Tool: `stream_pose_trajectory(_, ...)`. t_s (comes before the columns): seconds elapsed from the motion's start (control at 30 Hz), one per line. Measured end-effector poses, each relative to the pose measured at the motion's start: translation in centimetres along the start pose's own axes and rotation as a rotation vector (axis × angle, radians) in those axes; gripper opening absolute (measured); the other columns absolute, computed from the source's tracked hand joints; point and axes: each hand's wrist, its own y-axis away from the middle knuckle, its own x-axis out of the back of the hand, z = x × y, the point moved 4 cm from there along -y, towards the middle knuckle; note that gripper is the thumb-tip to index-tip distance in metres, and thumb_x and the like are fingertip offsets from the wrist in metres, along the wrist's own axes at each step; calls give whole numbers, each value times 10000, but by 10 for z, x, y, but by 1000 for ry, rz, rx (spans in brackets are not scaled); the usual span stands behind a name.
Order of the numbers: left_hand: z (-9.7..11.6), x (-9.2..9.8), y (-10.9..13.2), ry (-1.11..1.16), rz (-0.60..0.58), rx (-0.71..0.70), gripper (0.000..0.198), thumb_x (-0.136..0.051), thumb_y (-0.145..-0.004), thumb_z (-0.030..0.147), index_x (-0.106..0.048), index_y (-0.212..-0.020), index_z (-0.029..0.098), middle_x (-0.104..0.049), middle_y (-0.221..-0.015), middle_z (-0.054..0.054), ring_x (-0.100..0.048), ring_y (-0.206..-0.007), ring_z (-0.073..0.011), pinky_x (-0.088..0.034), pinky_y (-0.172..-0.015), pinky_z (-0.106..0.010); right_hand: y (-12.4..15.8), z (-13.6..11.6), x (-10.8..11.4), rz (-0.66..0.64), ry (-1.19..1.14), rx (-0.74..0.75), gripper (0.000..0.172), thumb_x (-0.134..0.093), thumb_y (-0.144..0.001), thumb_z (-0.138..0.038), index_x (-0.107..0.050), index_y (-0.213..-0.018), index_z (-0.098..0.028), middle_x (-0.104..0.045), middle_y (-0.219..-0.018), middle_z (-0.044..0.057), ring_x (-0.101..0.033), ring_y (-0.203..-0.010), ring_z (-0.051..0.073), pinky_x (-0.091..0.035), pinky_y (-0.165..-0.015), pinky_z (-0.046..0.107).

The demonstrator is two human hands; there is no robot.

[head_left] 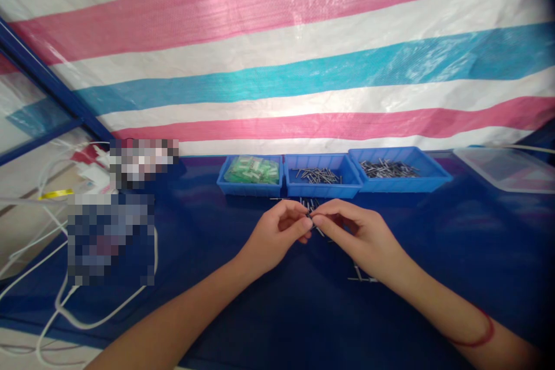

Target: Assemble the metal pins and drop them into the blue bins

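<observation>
A shiny dark blue table (269, 318) stands by a big plastic sheet with pink, white and blue stripes (277, 84). Three blue plastic bins (323, 191) sit in a row at the back. Near the middle bin, the left hand (281, 228) and right hand (359, 234) pinch a tiny thin metal piece (310, 218) between their fingertips, over scattered silver metal pins (309, 204).

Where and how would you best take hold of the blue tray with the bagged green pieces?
Probably by the rim at the left end of the blue tray, coming from the left with the left hand: that end stands free, its raised wall offers an edge, and the middle tray sits close beside its right end.
</observation>
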Motion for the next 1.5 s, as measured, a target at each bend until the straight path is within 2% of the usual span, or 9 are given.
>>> stream_pose_trajectory(0.23,4,-4,5,-204,-126,7,310,-571,-861,420,-620,-966,132,-621,-847,-43,-579,-754,-127,-460,-707,-248,1,-3,3,36,2,-1,176,-582,-856,-364,-659,-880,-208,-663,-804,35,-595,-712,163,-474,-615,291)
stream_pose_trajectory(0.5,-3,-2,5,-301,-108,-15,281,-593,-849,416,-593,-967,161,-620,-845,-24,-576,-776,-138,-450,-737,-259,3,-6,0,-7,50,44,175,-562,-871,-353,-658,-827,-213,-652,-793,39,-571,-690,163,-450,-582,293)
stream_pose_trajectory(0.8,17,4,5,-361,-15,-102,228,-665,-792,359,-556,-836,164,-559,-790,8,-533,-718,-104,-436,-683,-218,2,-13,7,-12,-7,91,126,-582,-861,-301,-672,-895,-221,-639,-816,44,-584,-702,161,-456,-590,288)
stream_pose_trajectory(0.97,18,8,5,-394,34,-131,246,-620,-816,398,-566,-865,163,-588,-839,-18,-564,-771,-135,-462,-713,-246,2,-11,5,0,-21,63,127,-590,-849,-322,-646,-851,-208,-628,-748,33,-571,-646,154,-463,-570,287)
stream_pose_trajectory(1.1,24,9,7,-579,14,-107,300,-558,-853,451,-580,-946,167,-614,-878,-27,-572,-732,-133,-464,-678,-246,0,-8,7,9,-39,27,160,-591,-846,-358,-620,-796,-208,-617,-713,21,-571,-641,155,-462,-571,288)
stream_pose_trajectory(1.17,31,12,11,-785,-26,-88,385,-568,-843,476,-559,-1098,189,-628,-968,-40,-590,-753,-149,-472,-700,-270,-4,-3,17,74,-9,18,167,-598,-839,-374,-627,-802,-214,-628,-737,22,-575,-656,160,-459,-577,293)
stream_pose_trajectory(1.27,43,23,18,-1199,-69,-66,575,-606,-811,499,-464,-1294,221,-593,-1145,-87,-598,-947,-231,-465,-824,-346,-11,9,50,300,139,6,188,-608,-820,-410,-647,-834,-226,-654,-790,33,-585,-677,182,-454,-584,315)
stream_pose_trajectory(1.37,50,41,24,-1501,-86,59,471,-623,-813,436,-541,-1228,229,-563,-1176,-100,-569,-1049,-277,-463,-840,-362,-15,22,95,552,417,-31,214,-569,-830,-439,-653,-852,-244,-650,-780,57,-575,-675,220,-450,-636,370)
stream_pose_trajectory(1.5,53,58,24,-1603,-87,180,378,-659,-796,340,-581,-1157,257,-585,-1117,-75,-598,-996,-263,-478,-763,-325,-15,37,139,682,730,2,275,-421,-888,-465,-647,-932,-314,-638,-798,80,-557,-744,284,-402,-674,425)
